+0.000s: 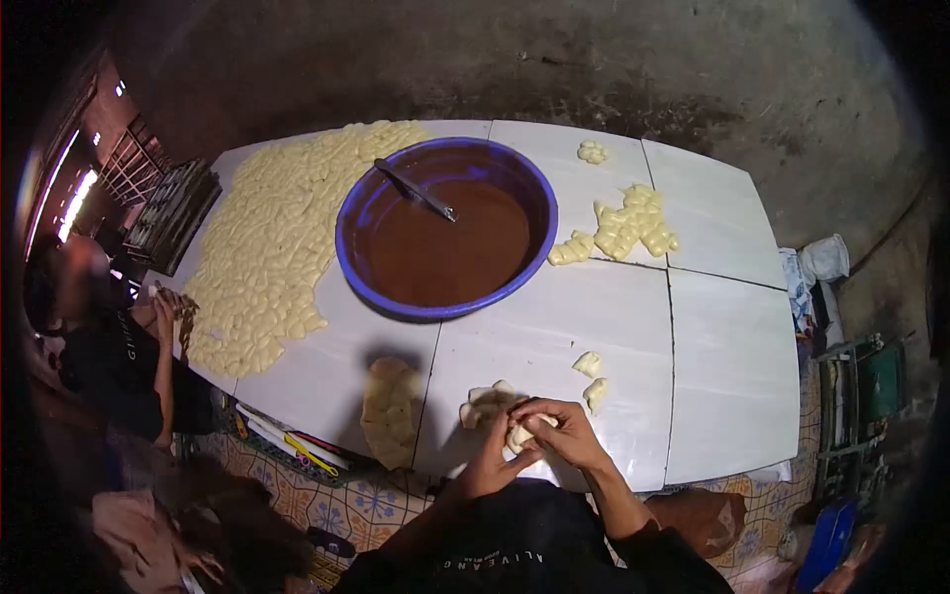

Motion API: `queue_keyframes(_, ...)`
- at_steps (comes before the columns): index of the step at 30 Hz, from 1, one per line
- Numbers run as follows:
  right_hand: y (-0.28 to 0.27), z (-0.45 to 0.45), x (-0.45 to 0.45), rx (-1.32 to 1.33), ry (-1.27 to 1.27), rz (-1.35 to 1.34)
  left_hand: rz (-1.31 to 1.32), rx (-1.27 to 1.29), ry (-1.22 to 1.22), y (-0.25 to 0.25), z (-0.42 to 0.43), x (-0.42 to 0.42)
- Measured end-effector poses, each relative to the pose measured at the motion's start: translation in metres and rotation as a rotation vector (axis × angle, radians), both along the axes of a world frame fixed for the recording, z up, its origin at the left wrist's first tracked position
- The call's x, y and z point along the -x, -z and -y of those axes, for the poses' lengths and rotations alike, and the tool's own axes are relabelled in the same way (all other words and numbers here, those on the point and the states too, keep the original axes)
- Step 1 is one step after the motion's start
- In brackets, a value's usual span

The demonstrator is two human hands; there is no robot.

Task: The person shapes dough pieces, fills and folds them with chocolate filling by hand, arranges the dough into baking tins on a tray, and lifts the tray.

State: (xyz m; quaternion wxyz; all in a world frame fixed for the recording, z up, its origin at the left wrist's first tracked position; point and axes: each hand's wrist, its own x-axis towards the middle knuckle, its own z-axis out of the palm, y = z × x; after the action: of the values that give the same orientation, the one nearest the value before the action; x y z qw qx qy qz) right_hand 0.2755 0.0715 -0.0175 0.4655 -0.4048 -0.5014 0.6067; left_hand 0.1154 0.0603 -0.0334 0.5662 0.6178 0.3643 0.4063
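My left hand (489,465) and my right hand (569,436) meet at the table's near edge, both closed around a pale piece of dough (519,437). Fingers cover part of that piece. Just beyond them lies a small patch of dough pieces (483,404), partly in shadow. To the left, a longer patch of flattened dough (390,411) rests on the tabletop. Two loose dough pieces, one (587,363) behind the other (595,395), sit right of my hands. A large blue-purple basin (345,259) holds brown filling (445,259), with a metal-looking utensil (416,189) leaning inside.
Many dough pieces (267,238) cover the white table's left side. More clusters (628,223) and a small lump (593,151) lie at the back right. At the left end, another person's hand (168,307) is beside the dough. A crate (287,445) stands below the near edge.
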Motion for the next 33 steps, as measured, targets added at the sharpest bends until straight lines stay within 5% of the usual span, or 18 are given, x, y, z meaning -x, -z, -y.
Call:
queue_keyframes(2,-0.005,-0.002,-0.014,-0.032,0.238,0.137,-0.136,0.267,0.06,-0.001,-0.009,0.002)
queue_keyframes(4,0.006,-0.007,-0.064,0.053,0.622,-0.034,-0.121,0.325,0.127,0.018,-0.018,0.019)
queue_keyframes(5,-0.003,-0.004,-0.083,-0.092,0.812,-0.155,0.125,0.317,0.112,0.054,-0.023,0.033)
queue_keyframes(6,-0.011,-0.003,-0.101,-0.241,0.996,-0.287,0.272,0.418,-0.023,0.035,-0.025,0.037)
queue_keyframes(8,0.035,0.001,-0.142,-0.427,1.167,-0.149,0.777,0.422,-0.026,0.078,-0.03,0.055)
queue_keyframes(10,0.063,0.001,-0.14,-0.304,0.963,0.728,0.757,0.452,-0.054,0.067,-0.039,0.057)
queue_keyframes(12,0.061,0.013,-0.117,-0.034,0.641,0.958,0.645,0.464,-0.103,0.04,-0.047,0.045)
queue_keyframes(13,0.076,0.016,-0.101,-0.359,0.647,1.063,0.54,0.456,-0.143,0.015,-0.049,0.033)
queue_keyframes(16,0.039,0.008,-0.027,-0.12,0.487,0.379,0.346,0.374,-0.185,0.02,-0.043,0.0)
queue_keyframes(17,0.022,0.003,-0.012,-0.287,0.399,0.524,0.198,0.344,-0.164,0.009,-0.04,-0.011)
queue_keyframes(18,0.006,-0.002,0.006,-0.237,0.411,0.37,0.052,0.31,-0.139,0.004,-0.038,-0.021)
queue_keyframes(20,0.034,-0.015,0.007,-0.377,0.507,0.419,0.227,0.273,-0.223,0.03,-0.037,-0.031)
queue_keyframes(22,0.016,-0.015,0.008,-0.295,0.604,0.272,0.07,-0.088,-0.253,-0.004,-0.045,-0.032)
queue_keyframes(24,-0.011,-0.015,0.007,-0.278,0.589,0.297,-0.049,-0.181,-0.233,-0.002,-0.047,-0.027)
queue_keyframes(26,-0.002,-0.018,0.004,-0.259,0.515,0.3,0.148,0.254,-0.287,0.011,-0.039,-0.026)
queue_keyframes(28,0.039,-0.036,-0.002,-0.199,0.442,0.159,0.033,0.172,-0.411,0.015,-0.04,-0.027)
queue_keyframes(30,-0.012,-0.043,-0.012,-0.41,0.497,0.203,-0.196,0.054,-0.373,0.012,-0.037,-0.027)
queue_keyframes(33,0.001,-0.042,0.003,-0.567,0.179,0.267,0.721,0.683,-0.178,-0.002,-0.042,-0.03)
